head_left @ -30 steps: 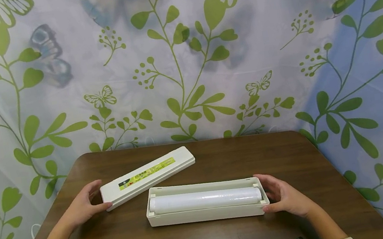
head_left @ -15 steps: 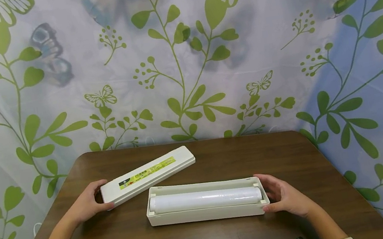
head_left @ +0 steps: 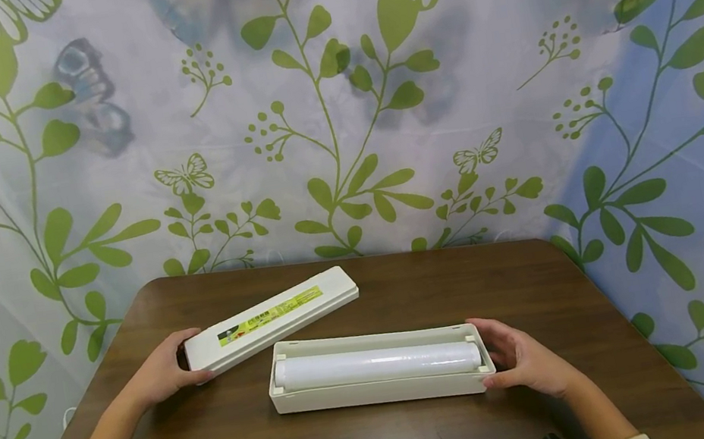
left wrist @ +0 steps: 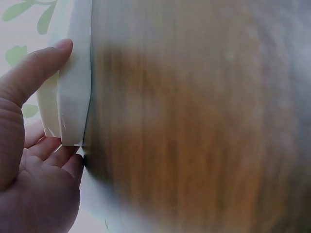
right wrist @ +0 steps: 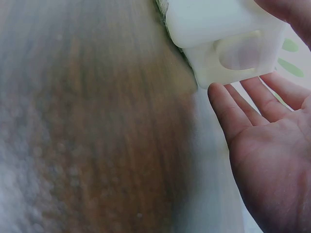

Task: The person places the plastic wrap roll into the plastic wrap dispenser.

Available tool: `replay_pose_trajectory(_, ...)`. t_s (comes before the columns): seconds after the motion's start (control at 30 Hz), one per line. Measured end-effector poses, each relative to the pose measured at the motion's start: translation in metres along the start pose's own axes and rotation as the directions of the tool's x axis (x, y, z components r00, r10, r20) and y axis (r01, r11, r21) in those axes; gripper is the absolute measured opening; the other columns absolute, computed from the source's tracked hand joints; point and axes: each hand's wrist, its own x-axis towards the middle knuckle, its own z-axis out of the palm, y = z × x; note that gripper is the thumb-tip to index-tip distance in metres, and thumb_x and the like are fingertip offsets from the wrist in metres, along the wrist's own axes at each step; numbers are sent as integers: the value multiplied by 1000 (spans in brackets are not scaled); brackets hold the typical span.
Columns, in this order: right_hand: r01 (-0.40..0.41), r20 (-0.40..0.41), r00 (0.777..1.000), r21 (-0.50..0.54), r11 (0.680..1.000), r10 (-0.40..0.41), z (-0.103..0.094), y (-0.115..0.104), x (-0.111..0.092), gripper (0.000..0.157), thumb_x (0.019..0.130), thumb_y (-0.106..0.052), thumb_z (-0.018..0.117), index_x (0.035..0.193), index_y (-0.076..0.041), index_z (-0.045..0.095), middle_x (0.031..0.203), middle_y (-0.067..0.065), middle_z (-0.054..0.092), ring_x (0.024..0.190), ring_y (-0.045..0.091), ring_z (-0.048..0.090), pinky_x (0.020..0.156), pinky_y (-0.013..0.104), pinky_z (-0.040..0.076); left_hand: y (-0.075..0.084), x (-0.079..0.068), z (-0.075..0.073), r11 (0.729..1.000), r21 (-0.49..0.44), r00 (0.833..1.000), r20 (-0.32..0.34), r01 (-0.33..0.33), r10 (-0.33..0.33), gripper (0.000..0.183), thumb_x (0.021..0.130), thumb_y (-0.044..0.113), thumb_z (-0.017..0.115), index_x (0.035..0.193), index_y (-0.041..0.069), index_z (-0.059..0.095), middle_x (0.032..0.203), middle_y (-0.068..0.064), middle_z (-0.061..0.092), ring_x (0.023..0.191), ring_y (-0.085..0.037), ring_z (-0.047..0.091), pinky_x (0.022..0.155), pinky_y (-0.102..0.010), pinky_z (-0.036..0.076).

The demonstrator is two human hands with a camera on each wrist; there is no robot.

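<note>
We see L hand gripping far lid at left end, R hand gripping near box (w/ roll) at right.

a screened-off nook, home or studio unclear: cloth with green leaves and butterflies hangs behind and on both sides of a brown table.
</note>
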Motion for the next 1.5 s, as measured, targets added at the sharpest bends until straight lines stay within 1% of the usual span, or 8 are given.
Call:
replay_pose_trajectory(0.2,9,0,1000,-3,1000,-9,0,0,0,93,84,7,77,157,10,20,156,36,29,136,6,51,103,22,51,-1,1,1,1000,0,1000,4,2,-2,96,75,42,91,145,-6,45,143,-32,51,124,-45,53,101,-60,44)
replay_pose_trajectory(0.37,18,2,1000,-4,1000,-17,0,0,0,92,84,7,76,157,10,20,156,37,30,137,8,49,103,23,52,-3,2,2,1000,-4,1000,3,-15,15,96,74,40,92,144,-6,46,141,-31,53,120,-41,54,99,-57,45)
replay_pose_trajectory(0.67,19,6,1000,15,1000,-19,0,1,0,93,84,8,76,157,10,19,156,37,29,135,5,51,101,24,53,-3,3,2,1000,-12,1000,17,-18,18,98,71,38,94,143,-7,45,138,-29,54,116,-38,55,97,-52,45)
replay_pose_trajectory(0.9,20,6,1000,22,1000,-20,0,1,0,93,84,8,75,157,10,18,156,37,29,135,5,51,101,25,54,-1,3,2,1000,-6,1000,14,-10,10,95,72,38,94,142,-5,47,136,-28,56,113,-35,56,94,-48,46)
replay_pose_trajectory(1.23,17,-1,1000,14,1000,-17,1,0,0,93,84,7,76,157,10,19,155,37,30,134,4,52,101,25,54,-1,3,1,1000,9,1000,-6,-8,8,96,72,41,93,143,-4,47,137,-28,54,115,-37,56,95,-49,46)
replay_pose_trajectory(1.4,11,-5,1000,8,1000,-11,1,0,0,93,84,7,76,158,9,19,157,36,30,136,5,50,103,23,52,0,1,2,999,23,999,-19,-27,28,93,72,40,94,140,-5,49,136,-28,55,114,-37,57,94,-51,47)
replay_pose_trajectory(1.5,10,-8,1000,7,1000,-10,1,0,-1,93,84,6,76,158,9,19,157,35,30,136,5,50,103,23,52,1,0,1,999,26,999,-19,-43,43,92,72,39,93,140,-5,50,134,-28,57,112,-36,58,92,-50,47)
